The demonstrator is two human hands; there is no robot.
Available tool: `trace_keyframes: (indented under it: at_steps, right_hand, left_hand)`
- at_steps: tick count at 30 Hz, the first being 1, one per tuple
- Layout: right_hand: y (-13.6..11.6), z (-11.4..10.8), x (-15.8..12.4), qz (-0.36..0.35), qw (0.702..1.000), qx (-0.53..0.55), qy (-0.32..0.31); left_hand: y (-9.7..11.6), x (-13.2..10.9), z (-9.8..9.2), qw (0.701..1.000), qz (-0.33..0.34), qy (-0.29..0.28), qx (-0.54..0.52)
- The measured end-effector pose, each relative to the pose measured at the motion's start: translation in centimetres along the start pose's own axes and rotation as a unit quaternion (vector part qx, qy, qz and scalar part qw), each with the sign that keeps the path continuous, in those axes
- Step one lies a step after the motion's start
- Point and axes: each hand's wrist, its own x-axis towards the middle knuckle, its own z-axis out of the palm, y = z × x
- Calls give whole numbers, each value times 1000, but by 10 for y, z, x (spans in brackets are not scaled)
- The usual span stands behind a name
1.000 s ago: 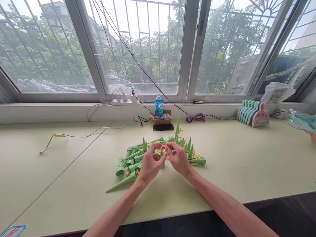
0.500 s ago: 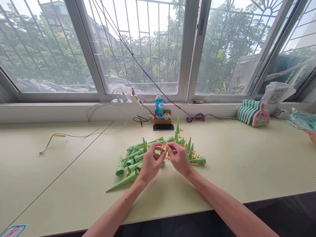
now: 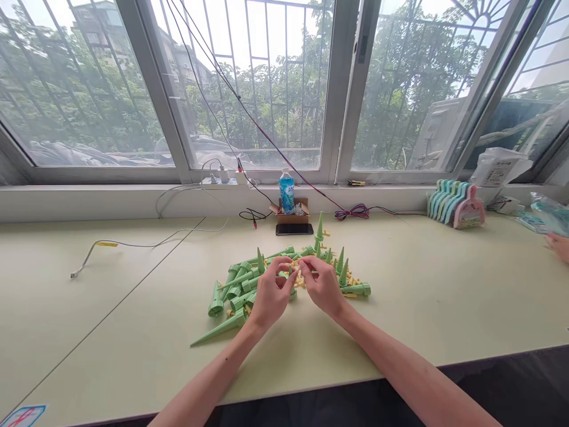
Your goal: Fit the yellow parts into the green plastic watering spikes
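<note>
A heap of green plastic cone spikes [image 3: 240, 284] and small yellow parts [image 3: 351, 277] lies on the pale green table [image 3: 422, 296]. Both my hands work over the middle of the heap. My left hand [image 3: 272, 296] has its fingers curled around a green spike, whose tip shows between thumb and fingers. My right hand [image 3: 320, 284] pinches a small yellow part against that spike. The fingertips of both hands touch. Some spikes stand upright behind my right hand [image 3: 342, 264]; others lie flat to the left.
A phone [image 3: 294, 229], a small cardboard box and a blue-labelled water bottle [image 3: 287, 191] stand behind the heap. White cable [image 3: 133, 243] trails left. Pastel plastic pieces [image 3: 453, 203] sit far right. Another person's hand [image 3: 559, 244] reaches in at the right edge.
My hands have stayed over the heap; the fingers shifted slightly, drawing closer together and lower. The other person's hand at the right edge moved a little.
</note>
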Motion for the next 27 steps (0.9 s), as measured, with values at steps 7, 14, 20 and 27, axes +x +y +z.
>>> trace_keyframes:
  at_steps: [7, 14, 20, 27]
  right_hand:
    - [-3, -1, -1, 1, 1000, 10, -12]
    - [-2, -2, -1, 7, 1000, 21, -16]
    - [-4, -2, -1, 18, 1000, 12, 4]
    - [-3, -4, 0, 28, 999, -1, 45]
  left_hand:
    - [0, 0, 0, 1000, 1, 4, -1]
    - [1, 0, 0, 1000, 4, 6, -6]
    - [0, 1, 0, 1000, 3, 3, -10]
    - [4, -1, 1, 1000, 6, 3, 9]
